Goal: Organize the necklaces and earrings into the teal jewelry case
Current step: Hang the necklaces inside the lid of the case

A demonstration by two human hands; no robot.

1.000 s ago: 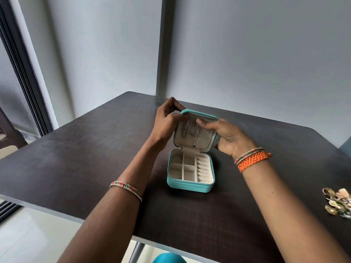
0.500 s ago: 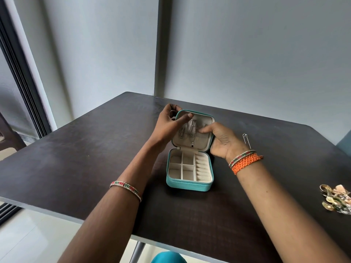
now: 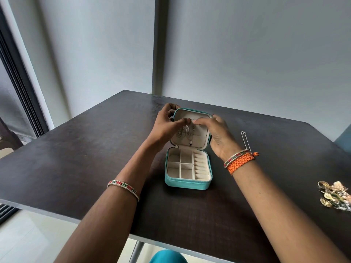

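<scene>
**Ana:** Necklaces first, by the look of it. The teal jewelry case (image 3: 188, 184) lies open on the dark worktop (image 3: 76, 149), lid (image 3: 205, 115) propped upright, and silver chains (image 3: 187, 132) hang inside it with a small dark pendant (image 3: 190, 143) at the bottom.

**Ben:** What are the two hands doing?

**Ana:** Both meet at the top of the lid's lining. The left hand (image 3: 164, 124) pinches the upper end of the chains there. The right hand (image 3: 214, 130) has its fingertips (image 3: 197, 122) bent in at the same spot, thumb behind the lid's edge. Whether it pinches the chain or only steadies the lid, I cannot tell.

**Ben:** Why up there?

**Ana:** My guess is that hooks sit along that top edge, so a chain hangs straight and doesn't tangle. Holding the lid also stops it tipping back.

**Ben:** And the tray?

**Ana:** Its square compartments (image 3: 180, 165) and ring rolls (image 3: 201, 166) hold nothing that I can see. One more necklace (image 3: 245, 140) lies on the worktop just beyond the right wrist, and a heap of gold earrings (image 3: 335, 196) waits well apart at the right edge. So most of the job looks undone.
</scene>
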